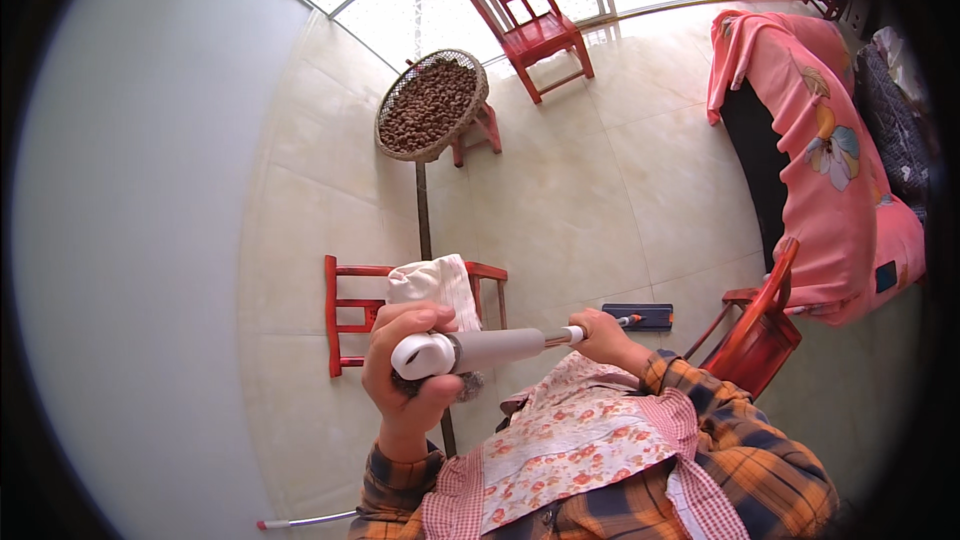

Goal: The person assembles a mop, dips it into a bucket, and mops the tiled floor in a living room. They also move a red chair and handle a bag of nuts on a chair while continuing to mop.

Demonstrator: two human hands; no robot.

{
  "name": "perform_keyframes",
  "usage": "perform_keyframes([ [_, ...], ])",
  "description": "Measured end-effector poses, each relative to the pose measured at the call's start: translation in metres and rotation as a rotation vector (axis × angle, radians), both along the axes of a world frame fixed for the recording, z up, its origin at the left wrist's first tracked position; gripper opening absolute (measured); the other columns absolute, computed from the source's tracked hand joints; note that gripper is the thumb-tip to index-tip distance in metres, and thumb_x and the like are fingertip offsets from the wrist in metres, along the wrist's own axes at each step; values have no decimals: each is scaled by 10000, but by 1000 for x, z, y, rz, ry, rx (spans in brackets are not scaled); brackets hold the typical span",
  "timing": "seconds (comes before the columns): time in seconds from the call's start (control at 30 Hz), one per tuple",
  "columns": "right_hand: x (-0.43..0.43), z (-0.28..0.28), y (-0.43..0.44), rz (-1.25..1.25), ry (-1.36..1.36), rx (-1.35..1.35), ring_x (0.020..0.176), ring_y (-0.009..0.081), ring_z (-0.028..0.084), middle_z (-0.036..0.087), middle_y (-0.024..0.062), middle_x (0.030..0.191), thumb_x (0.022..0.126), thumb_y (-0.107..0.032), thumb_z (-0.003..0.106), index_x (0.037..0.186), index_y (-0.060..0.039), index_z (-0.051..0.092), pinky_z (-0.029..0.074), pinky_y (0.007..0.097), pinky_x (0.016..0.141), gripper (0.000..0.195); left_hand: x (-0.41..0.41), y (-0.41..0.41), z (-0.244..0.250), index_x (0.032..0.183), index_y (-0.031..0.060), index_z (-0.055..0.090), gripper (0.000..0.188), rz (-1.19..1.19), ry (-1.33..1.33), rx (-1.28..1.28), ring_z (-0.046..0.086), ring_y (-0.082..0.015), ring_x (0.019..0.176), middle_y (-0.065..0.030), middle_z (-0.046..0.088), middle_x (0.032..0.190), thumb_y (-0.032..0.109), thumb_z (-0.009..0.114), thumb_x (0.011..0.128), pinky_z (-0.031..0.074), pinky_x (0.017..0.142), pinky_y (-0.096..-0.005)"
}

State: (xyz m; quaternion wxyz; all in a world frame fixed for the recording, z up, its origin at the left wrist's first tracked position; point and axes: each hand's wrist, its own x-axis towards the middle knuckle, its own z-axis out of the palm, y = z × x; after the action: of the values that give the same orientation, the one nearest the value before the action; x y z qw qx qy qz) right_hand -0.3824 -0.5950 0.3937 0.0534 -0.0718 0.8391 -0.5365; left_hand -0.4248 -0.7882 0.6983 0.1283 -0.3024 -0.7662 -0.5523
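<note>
A flat mop slants across in front of me, its grey grip sleeve (499, 349) and white end cap (424, 356) nearest my face. My left hand (401, 367) curls around the cap, thumb on one side and fingers on the other. Just under the sleeve, by the left thumb, shows a grey wiry-looking clump (471, 385); the handle partly hides it. Farther down, my right hand (606, 337) is closed around the metal pole near a white collar. The dark flat mop head (652, 317) rests on the tiled floor beyond that hand.
A red wooden chair (334, 315) with a white cloth (427, 279) stands ahead. A woven basket of brown nuts or pods (431, 105) sits on a red stool (489, 127). More red chairs (540, 37) and a pink-draped seat (832, 217) stand around. A metal rod (315, 520) shows lower left.
</note>
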Motion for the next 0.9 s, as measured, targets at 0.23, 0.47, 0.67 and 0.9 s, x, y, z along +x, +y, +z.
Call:
perform_keyframes([
  [0.23, -4, -5, -7, 11, -36, 17, 870, 382, 633, 657, 148, 845, 780, -205, 777, 857, -95, 652, 502, 484, 735, 184, 4, 0, 11, 1055, -11, 604, 536, 175, -14, -43, 585, -198, 888, -107, 558, 981, 520, 551, 1005, 519, 789, -345],
  [0.47, -11, -11, -11, 88, -53, 23, 884, 382, 633, 657, 150, 857, 789, -221, 779, 868, -105, 663, 497, 478, 748, 182, 1, -2, 14, 1018, -11, 595, 493, 246, 4, -66, 565, -185, 867, -87, 541, 954, 480, 544, 1014, 487, 771, -321],
  [0.67, -15, -13, -11, 72, -34, -19, 865, 384, 632, 667, 145, 823, 775, -200, 758, 818, -92, 649, 503, 493, 736, 159, -3, -2, 12, 1031, 2, 594, 478, 251, -4, -42, 561, -180, 875, -75, 533, 958, 477, 541, 1019, 483, 768, -319],
  [0.9, -16, -11, -12, 56, -1, -27, 863, 385, 628, 669, 144, 815, 766, -182, 739, 798, -91, 638, 500, 503, 732, 140, -6, -1, 8, 1050, -10, 636, 516, 245, 19, 40, 588, -195, 884, -94, 580, 954, 499, 562, 1012, 494, 792, -331],
])
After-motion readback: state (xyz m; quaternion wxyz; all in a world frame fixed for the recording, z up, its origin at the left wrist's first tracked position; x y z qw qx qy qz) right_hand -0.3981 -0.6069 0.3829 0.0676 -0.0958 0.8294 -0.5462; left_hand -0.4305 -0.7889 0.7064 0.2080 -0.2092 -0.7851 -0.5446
